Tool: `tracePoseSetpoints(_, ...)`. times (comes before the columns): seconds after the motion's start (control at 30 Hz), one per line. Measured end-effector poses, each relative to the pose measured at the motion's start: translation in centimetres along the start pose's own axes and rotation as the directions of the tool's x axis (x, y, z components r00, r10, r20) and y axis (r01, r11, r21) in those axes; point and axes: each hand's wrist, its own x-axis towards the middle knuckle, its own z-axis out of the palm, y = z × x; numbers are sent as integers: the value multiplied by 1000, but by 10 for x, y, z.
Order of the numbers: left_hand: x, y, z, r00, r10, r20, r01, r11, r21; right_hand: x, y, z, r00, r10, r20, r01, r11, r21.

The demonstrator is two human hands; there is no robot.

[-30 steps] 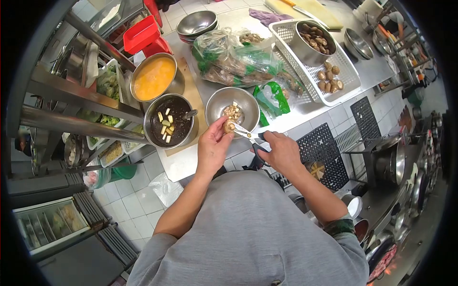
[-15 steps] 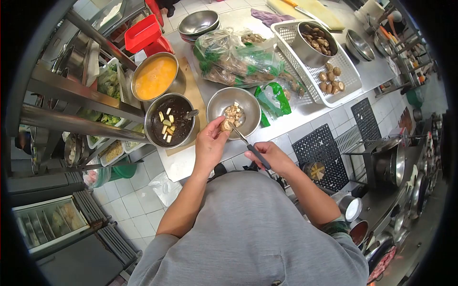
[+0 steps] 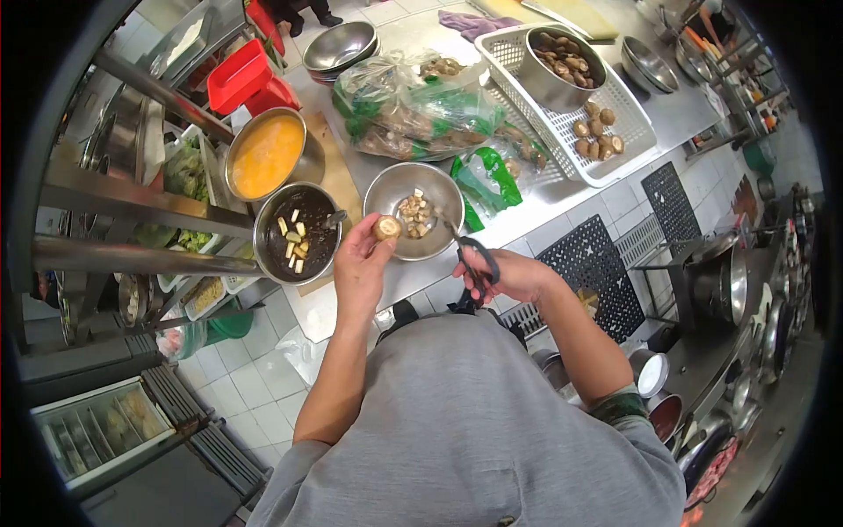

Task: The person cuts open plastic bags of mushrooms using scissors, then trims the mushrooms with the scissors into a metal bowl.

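My left hand (image 3: 360, 270) pinches a brown mushroom (image 3: 386, 228) between thumb and fingertips, its pale cut underside facing up. My right hand (image 3: 520, 279) grips black-handled scissors (image 3: 491, 261), their blades pointing at the right side of a steel bowl (image 3: 379, 195) and apart from the mushroom. Pale chopped mushroom stems (image 3: 414, 212) lie in that bowl. Left of it stands a pot of dark liquid (image 3: 274, 250) with white and green pieces floating and a spoon handle at its rim. Plastic bags of mushrooms (image 3: 413, 110) lie behind the bowl.
A pot of orange liquid (image 3: 266, 156) stands behind the dark one. To the right, a white basket (image 3: 638, 140) bears a steel pot (image 3: 537, 85) of mushrooms and several loose mushrooms (image 3: 600, 136). Stacked bowls (image 3: 341, 48) and red trays (image 3: 241, 77) are behind. Metal shelf rails run along my left.
The scissors have come away from the mushroom and swung to the right, their handles turned in my right hand. My left hand has shifted slightly left with the mushroom, and my view has shifted.
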Motion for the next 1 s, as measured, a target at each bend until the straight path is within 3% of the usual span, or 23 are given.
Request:
tracePoseSetpoints(0.07, 1, 4, -1, 1000, 4, -28, -4, 1000, -7, -3, 0, -1, 997, -22, 70, 26, 997, -68)
tracePoseSetpoints(0.17, 7, 5, 1, 998, 46, -42, -47, 999, -5, -7, 4, 1, 995, -102, 11, 100, 937, -335)
tracePoseSetpoints(0.27, 13, 13, 18, 998, 42, -38, -43, 999, -15, -31, 4, -2, 976, -214, -29, 200, 948, -248)
tracePoseSetpoints(0.4, 46, 51, 101, 972, 95, 216, -81, 994, -73, -64, 17, -27, 957, -279, -77, 273, 959, -80)
tracePoseSetpoints(0.47, 57, 89, 158, 932, 213, 293, -127, 949, -287, -76, 20, -35, 948, -297, -116, 295, 955, -32)
tracePoseSetpoints(0.57, 74, 107, 164, 852, 383, 358, -426, 903, 48, -96, 29, -52, 924, -320, -208, 321, 947, -33)
tracePoseSetpoints(0.6, 77, 105, 155, 859, 193, 475, -405, 824, 397, -101, 37, -60, 906, -349, -238, 347, 936, -53)
tracePoseSetpoints(0.63, 78, 96, 145, 858, -25, 512, -395, 606, 690, -100, 49, -67, 878, -376, -298, 371, 926, -76)
tracePoseSetpoints(0.7, 85, 39, 142, 723, -60, 689, -639, 321, 699, -93, 65, -80, 847, -368, -383, 338, 930, -145)
tracePoseSetpoints(0.77, 110, -33, 151, 728, 147, 670, -680, 280, 678, -102, 60, -75, 816, -335, -471, 261, 941, -215)
tracePoseSetpoints(0.8, 124, -60, 168, 700, 264, 664, -715, 263, 648, -95, 66, -80, 785, -395, -477, 250, 907, -340)
tracePoseSetpoints(0.83, 137, -79, 177, 716, 213, 665, -697, 256, 669, -100, 56, -77, 814, -341, -470, 246, 936, -253)
tracePoseSetpoints(0.87, 150, -90, 184, 716, 157, 681, -695, 253, 673, -93, 63, -81, 813, -369, -450, 283, 926, -249)
tracePoseSetpoints(0.9, 150, -96, 191, 783, 21, 622, -609, 227, 760, -93, 60, -78, 765, -453, -457, 369, 891, -264)
tracePoseSetpoints(0.93, 154, -88, 200, 751, -136, 647, -611, 228, 758, -78, 69, -89, 717, -573, -398, 341, 786, -516)
tracePoseSetpoints(0.97, 158, -99, 209, 672, -96, 734, -678, 317, 663, -76, 72, -88, 671, -621, -404, 406, 764, -501)
tracePoseSetpoints(1.0, 163, -110, 223, 584, -53, 810, -731, 398, 553, -85, 65, -86, 690, -609, -392, 419, 777, -470)
